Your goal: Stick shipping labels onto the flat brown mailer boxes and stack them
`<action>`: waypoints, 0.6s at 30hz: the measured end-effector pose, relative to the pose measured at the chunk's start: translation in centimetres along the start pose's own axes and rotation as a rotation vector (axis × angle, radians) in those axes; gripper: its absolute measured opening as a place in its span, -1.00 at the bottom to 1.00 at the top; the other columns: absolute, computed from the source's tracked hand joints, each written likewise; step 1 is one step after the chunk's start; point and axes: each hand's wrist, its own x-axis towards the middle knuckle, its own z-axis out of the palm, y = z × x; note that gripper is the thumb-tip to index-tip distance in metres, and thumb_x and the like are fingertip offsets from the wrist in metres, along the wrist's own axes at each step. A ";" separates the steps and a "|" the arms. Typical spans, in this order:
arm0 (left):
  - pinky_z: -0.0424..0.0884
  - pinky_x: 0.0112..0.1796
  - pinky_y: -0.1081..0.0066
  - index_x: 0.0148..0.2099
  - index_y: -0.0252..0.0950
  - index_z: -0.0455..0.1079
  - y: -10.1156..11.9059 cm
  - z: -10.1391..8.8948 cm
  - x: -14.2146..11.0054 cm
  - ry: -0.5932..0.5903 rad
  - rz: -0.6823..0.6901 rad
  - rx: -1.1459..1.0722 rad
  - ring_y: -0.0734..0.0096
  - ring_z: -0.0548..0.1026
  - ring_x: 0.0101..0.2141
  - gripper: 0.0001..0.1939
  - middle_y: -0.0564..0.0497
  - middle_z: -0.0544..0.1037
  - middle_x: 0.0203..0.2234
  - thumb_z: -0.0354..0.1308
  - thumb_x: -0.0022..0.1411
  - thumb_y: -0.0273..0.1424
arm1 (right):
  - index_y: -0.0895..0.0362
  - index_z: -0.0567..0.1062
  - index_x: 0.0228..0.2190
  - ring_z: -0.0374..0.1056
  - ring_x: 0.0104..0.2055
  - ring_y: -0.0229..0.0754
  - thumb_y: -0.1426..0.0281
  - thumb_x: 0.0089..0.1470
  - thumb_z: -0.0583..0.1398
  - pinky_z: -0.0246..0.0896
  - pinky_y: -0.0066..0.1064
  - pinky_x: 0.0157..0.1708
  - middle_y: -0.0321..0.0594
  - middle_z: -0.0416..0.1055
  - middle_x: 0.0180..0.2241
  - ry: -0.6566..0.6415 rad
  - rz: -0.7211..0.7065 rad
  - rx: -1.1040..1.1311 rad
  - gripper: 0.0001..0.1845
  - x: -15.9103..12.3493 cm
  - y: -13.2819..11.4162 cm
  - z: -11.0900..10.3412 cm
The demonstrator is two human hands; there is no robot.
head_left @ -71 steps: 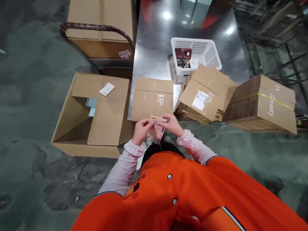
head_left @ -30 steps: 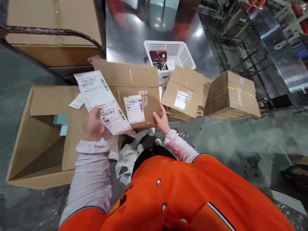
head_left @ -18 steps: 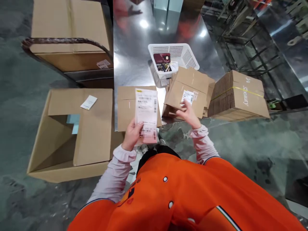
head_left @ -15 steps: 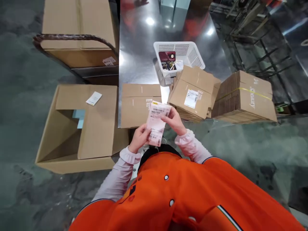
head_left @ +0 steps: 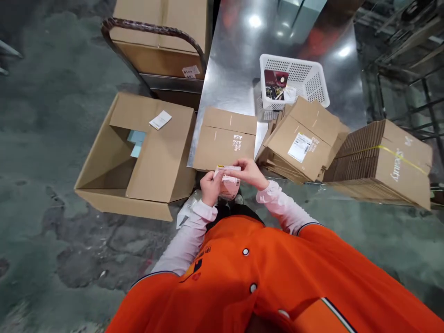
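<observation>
At the near edge of the worktop (head_left: 229,85), the left hand (head_left: 210,189) and right hand (head_left: 252,174) pinched printed labels (head_left: 229,186) beside a flat carton (head_left: 222,150) showing none, while the right-hand carton (head_left: 277,135) already bore one.

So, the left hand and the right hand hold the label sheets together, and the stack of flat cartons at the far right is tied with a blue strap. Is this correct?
Not quite: the strap around the stack of flat cartons is yellow, not blue, as the head view shows. The left hand and right hand do hold the label sheets together.
</observation>
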 end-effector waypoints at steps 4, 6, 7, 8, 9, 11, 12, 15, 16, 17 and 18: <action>0.44 -0.28 0.37 -0.38 -0.33 0.48 -1.9 0.0 1.7 -0.218 -0.134 -0.246 0.33 0.50 -0.38 -0.60 0.00 0.56 -0.47 0.41 -0.15 -0.12 | 0.12 0.60 -0.47 0.39 -0.19 -0.12 0.18 0.02 0.31 0.28 -0.25 -0.09 -0.14 0.50 -0.27 0.139 -0.230 -0.270 -0.75 2.0 -0.6 0.0; 0.47 -0.14 0.23 -0.22 -0.36 0.54 -3.7 0.0 2.3 -0.397 -0.264 -0.326 0.17 0.56 -0.25 -0.46 -0.12 0.62 -0.30 0.49 -0.30 -0.21 | 0.10 0.61 -0.46 0.35 -0.05 -0.08 0.22 0.01 0.33 0.21 -0.21 0.05 -0.12 0.46 -0.15 0.214 -0.318 -0.372 -0.80 4.3 -0.5 -0.3; 0.47 -0.10 0.16 -0.20 -0.38 0.55 -4.7 0.0 2.4 -0.452 -0.329 -0.310 0.10 0.57 -0.22 -0.42 -0.17 0.63 -0.27 0.51 -0.34 -0.25 | 0.10 0.62 -0.44 0.33 -0.01 -0.07 0.22 0.01 0.33 0.19 -0.21 0.09 -0.11 0.43 -0.11 0.256 -0.319 -0.396 -0.80 5.9 -0.2 -0.5; 0.47 -0.08 0.11 -0.22 -0.39 0.56 -5.7 -0.2 2.3 -0.482 -0.384 -0.267 0.05 0.58 -0.21 -0.43 -0.20 0.63 -0.27 0.51 -0.37 -0.27 | 0.11 0.62 -0.43 0.31 0.01 -0.07 0.22 0.02 0.33 0.17 -0.21 0.12 -0.11 0.41 -0.09 0.306 -0.289 -0.414 -0.80 7.6 0.4 -0.8; 0.46 -0.07 0.08 -0.24 -0.39 0.57 -6.7 -0.4 2.2 -0.492 -0.427 -0.223 0.01 0.58 -0.21 -0.45 -0.22 0.63 -0.27 0.52 -0.38 -0.29 | 0.13 0.62 -0.40 0.30 0.03 -0.07 0.23 0.03 0.32 0.15 -0.20 0.14 -0.09 0.39 -0.07 0.357 -0.233 -0.429 -0.78 9.3 1.1 -1.0; 0.46 -0.04 0.05 -0.26 -0.37 0.57 -8.4 -1.2 1.4 -0.486 -0.494 -0.175 -0.05 0.58 -0.17 -0.46 -0.23 0.63 -0.25 0.52 -0.40 -0.31 | 0.18 0.61 -0.34 0.25 0.08 -0.04 0.24 0.03 0.32 0.11 -0.15 0.16 -0.06 0.34 0.00 0.411 -0.071 -0.479 -0.75 12.6 2.8 -1.3; 0.45 -0.03 0.05 -0.26 -0.35 0.57 -9.1 -1.8 0.8 -0.492 -0.532 -0.170 -0.07 0.57 -0.15 -0.46 -0.22 0.63 -0.24 0.52 -0.40 -0.31 | 0.19 0.61 -0.29 0.23 0.11 -0.01 0.24 0.03 0.32 0.09 -0.12 0.17 -0.03 0.32 0.04 0.411 0.008 -0.519 -0.72 13.9 3.6 -1.3; 0.43 0.01 0.07 -0.24 -0.31 0.56 -9.9 -4.1 -1.8 -0.534 -0.610 -0.200 -0.09 0.55 -0.08 -0.49 -0.19 0.63 -0.21 0.51 -0.36 -0.31 | 0.22 0.47 0.05 0.11 0.23 0.12 0.19 0.04 0.30 -0.02 0.02 0.22 0.09 0.19 0.20 0.371 0.079 -0.713 -0.42 16.3 5.6 -0.9; 0.43 0.02 0.07 -0.24 -0.31 0.56 -9.9 -5.0 -2.8 -0.546 -0.620 -0.206 -0.10 0.54 -0.08 -0.50 -0.19 0.63 -0.22 0.51 -0.34 -0.30 | 0.23 0.36 0.16 0.04 0.28 0.15 0.16 0.06 0.28 -0.11 0.06 0.25 0.12 0.12 0.25 0.316 0.018 -0.802 -0.30 16.7 6.0 -0.6; 0.43 0.01 0.07 -0.24 -0.31 0.56 -9.7 -6.0 -3.7 -0.554 -0.624 -0.211 -0.10 0.54 -0.08 -0.50 -0.19 0.63 -0.22 0.51 -0.34 -0.29 | 0.25 0.26 0.23 -0.05 0.33 0.17 0.14 0.10 0.25 -0.22 0.09 0.29 0.14 0.04 0.30 0.231 -0.072 -0.892 -0.23 16.8 6.2 -0.3; 0.44 0.00 0.06 -0.25 -0.33 0.55 -9.4 -6.9 -4.5 -0.560 -0.627 -0.212 -0.11 0.55 -0.09 -0.49 -0.21 0.63 -0.23 0.51 -0.33 -0.27 | 0.28 0.18 0.27 -0.14 0.38 0.17 0.12 0.14 0.20 -0.35 0.11 0.32 0.15 -0.03 0.34 0.130 -0.165 -0.971 -0.20 16.7 6.4 0.1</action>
